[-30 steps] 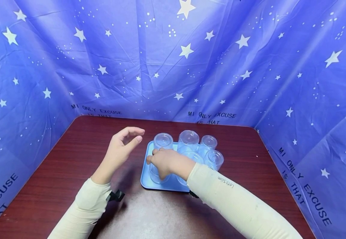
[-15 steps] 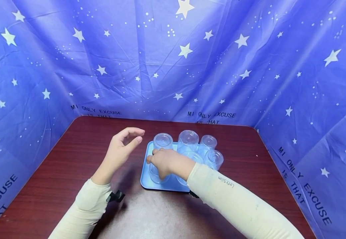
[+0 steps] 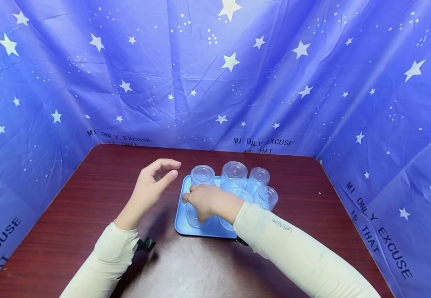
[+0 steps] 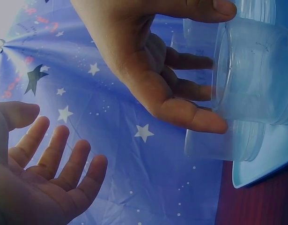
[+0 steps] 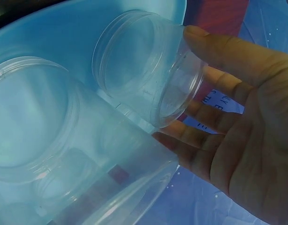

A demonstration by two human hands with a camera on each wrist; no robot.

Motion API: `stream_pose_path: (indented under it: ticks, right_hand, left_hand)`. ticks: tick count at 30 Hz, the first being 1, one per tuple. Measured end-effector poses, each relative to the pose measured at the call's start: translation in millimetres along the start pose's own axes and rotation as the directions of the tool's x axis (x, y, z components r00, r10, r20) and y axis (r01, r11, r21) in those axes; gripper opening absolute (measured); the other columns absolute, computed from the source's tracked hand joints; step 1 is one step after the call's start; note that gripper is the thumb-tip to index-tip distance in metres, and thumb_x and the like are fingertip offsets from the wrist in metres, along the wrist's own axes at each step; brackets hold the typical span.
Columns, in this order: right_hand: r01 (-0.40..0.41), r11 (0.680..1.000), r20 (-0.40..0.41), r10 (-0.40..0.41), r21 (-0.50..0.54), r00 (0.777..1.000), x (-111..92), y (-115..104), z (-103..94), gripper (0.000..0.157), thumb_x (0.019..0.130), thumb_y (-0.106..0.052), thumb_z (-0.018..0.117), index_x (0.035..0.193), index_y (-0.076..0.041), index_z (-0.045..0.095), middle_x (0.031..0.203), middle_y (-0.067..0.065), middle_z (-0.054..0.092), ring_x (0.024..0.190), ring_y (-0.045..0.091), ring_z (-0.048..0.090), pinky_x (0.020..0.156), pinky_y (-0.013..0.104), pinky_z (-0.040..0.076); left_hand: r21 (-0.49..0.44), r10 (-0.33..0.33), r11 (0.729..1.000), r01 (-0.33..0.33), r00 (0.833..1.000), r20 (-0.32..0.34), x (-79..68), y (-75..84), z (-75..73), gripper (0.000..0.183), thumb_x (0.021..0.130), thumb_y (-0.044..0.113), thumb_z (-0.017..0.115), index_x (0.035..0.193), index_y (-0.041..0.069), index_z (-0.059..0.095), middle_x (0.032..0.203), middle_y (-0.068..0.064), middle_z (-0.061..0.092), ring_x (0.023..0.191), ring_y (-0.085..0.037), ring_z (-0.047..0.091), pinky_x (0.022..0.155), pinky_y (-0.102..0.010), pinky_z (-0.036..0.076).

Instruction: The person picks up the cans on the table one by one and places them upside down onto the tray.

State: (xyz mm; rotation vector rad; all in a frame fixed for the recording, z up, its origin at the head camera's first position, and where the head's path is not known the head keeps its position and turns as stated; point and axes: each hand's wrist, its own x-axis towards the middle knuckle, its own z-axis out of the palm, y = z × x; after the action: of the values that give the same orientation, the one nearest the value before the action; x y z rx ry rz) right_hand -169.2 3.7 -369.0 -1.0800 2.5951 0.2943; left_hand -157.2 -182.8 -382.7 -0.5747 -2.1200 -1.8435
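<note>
My right hand [image 3: 211, 200] reaches across the front of a light blue tray [image 3: 181, 217] and grips a short clear plastic jar [image 3: 193, 219] at its left end. In the right wrist view the thumb and fingers span the base end of this jar [image 5: 134, 61], whose threaded mouth faces down to the tray. The left wrist view shows the same jar [image 4: 261, 75] between thumb and fingers. My left hand [image 3: 149, 182] hovers left of the tray, fingers loosely bent, holding nothing. Behind the gripped jar stands a taller clear jar [image 3: 202, 174], base up.
Several more upturned clear jars crowd the tray's right side: a tall jar [image 3: 234, 171] at the back, a wide jar [image 3: 242, 194] partly behind my right wrist, and smaller jars [image 3: 266, 196] at the right edge. A starry blue curtain [image 3: 185, 74] surrounds the dark red table [image 3: 70, 207].
</note>
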Motion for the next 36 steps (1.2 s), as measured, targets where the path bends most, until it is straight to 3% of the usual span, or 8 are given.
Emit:
stream_pose_path:
  ticks: [7,12,25,36]
  right_hand:
    - [0.007,1.0,-0.001,-0.007,0.029,1.0,-0.9,3.0,-1.7,0.071,0.075,-0.024,0.088,0.139,-0.032,0.061,0.128,0.0,0.058,0.103,0.019,0.064,0.073,0.036,0.057]
    - [0.021,0.999,-0.007,-0.02,0.051,1.0,-1.2,4.9,-4.9,0.069,0.077,-0.024,0.087,0.14,-0.031,0.061,0.128,0.0,0.058,0.099,0.016,0.063,0.072,0.035,0.056]
    - [0.045,0.995,-0.063,-0.04,0.086,0.997,-7.0,11.5,-9.4,0.061,0.083,-0.028,0.083,0.14,-0.027,0.062,0.132,0.0,0.061,0.107,0.019,0.067,0.084,0.042,0.058]
    - [0.077,0.993,-0.148,-0.064,0.086,0.987,-17.0,18.4,-9.5,0.051,0.087,-0.03,0.079,0.136,-0.025,0.065,0.13,-0.001,0.064,0.11,0.021,0.069,0.09,0.044,0.058]
  left_hand:
    - [0.008,-0.01,1.0,0.01,1.0,0.001,0.4,0.0,0.9,0.022,0.097,0.003,0.067,0.118,0.0,0.069,0.118,-0.018,0.07,0.11,-0.016,0.067,0.092,-0.021,0.054]
    - [0.008,-0.004,1.0,0.004,1.0,0.003,0.7,0.7,1.0,0.022,0.097,0.003,0.067,0.119,0.0,0.069,0.119,-0.019,0.07,0.108,-0.008,0.066,0.091,-0.02,0.054]
    - [0.015,-0.006,1.0,0.006,1.0,0.0,-0.4,1.5,1.1,0.022,0.096,0.003,0.068,0.118,0.0,0.069,0.119,-0.02,0.069,0.108,-0.01,0.067,0.091,-0.021,0.055]
    - [0.032,-0.003,0.999,0.002,1.0,0.008,-1.3,1.1,4.2,0.021,0.096,0.004,0.069,0.117,0.002,0.07,0.117,-0.02,0.069,0.11,-0.023,0.067,0.09,-0.022,0.055]
